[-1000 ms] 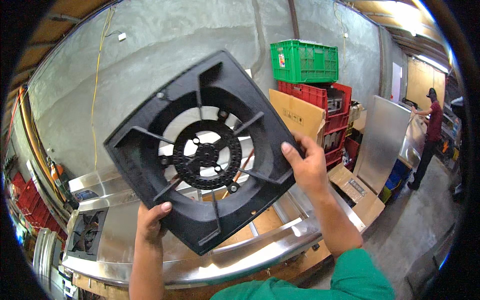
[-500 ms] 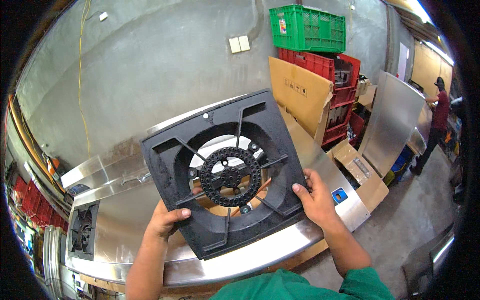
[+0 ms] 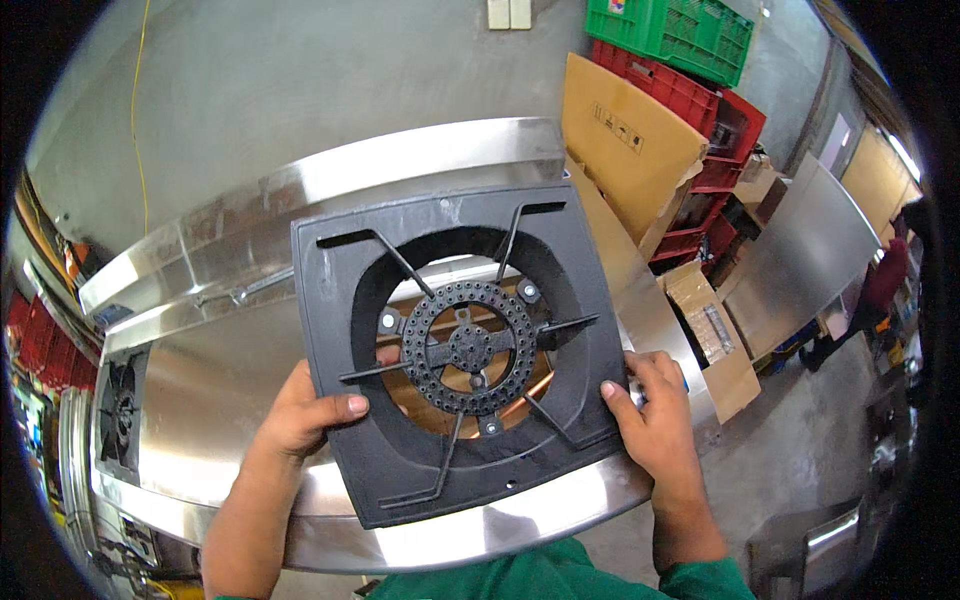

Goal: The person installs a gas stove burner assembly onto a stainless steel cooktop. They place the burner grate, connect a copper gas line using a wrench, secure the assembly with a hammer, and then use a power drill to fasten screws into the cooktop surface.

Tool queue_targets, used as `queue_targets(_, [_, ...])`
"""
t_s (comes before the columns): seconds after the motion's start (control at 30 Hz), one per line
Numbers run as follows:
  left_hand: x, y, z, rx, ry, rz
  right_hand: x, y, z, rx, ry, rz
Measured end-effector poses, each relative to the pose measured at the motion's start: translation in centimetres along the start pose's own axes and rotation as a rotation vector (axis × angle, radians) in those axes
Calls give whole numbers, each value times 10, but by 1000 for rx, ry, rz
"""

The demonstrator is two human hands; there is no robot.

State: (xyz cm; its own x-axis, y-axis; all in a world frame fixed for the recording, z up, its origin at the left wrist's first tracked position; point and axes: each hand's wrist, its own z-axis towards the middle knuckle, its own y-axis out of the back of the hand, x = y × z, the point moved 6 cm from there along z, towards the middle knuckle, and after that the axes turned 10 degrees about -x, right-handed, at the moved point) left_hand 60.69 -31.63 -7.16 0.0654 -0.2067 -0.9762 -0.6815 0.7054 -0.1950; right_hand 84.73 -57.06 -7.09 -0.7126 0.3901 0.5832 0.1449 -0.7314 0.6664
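A black cast-iron gas burner top [image 3: 470, 348] with a round perforated burner ring and radiating pan supports hangs over a stainless steel stove counter [image 3: 220, 400]. Gripping its left edge, my left hand [image 3: 305, 410] has the thumb on top and fingers partly hidden underneath; fingertips show through the opening. My right hand [image 3: 655, 415] holds the right edge, thumb on the upper face. The frame sits slightly turned, and through its gaps I see brownish material and a copper-coloured tube below. Whether the frame touches the counter I cannot tell.
Another black burner [image 3: 122, 410] is set in the counter's left end. A wrench [image 3: 255, 290] lies near the raised steel back. On the right stand a cardboard sheet [image 3: 630, 140], red crates [image 3: 735, 125], a green crate [image 3: 690, 35], an open carton [image 3: 705, 325] and a leaning steel panel [image 3: 800, 260].
The burner top has turned slightly clockwise in my hands, and its far edge lies more level. My view has tilted down, showing more of the counter's back. Both hands keep their hold.
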Motion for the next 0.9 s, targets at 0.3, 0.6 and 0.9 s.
queue_targets(0.3, [2,-3,1,-98,-50,-39,-7,-1,-4,94,44,68])
queue_targets(0.6, [13,13,10,-102,35,108,-3,9,-15,108,135,81])
queue_targets(0.9, [14,14,17,-171,163,154,5,28,-7,87,113,142])
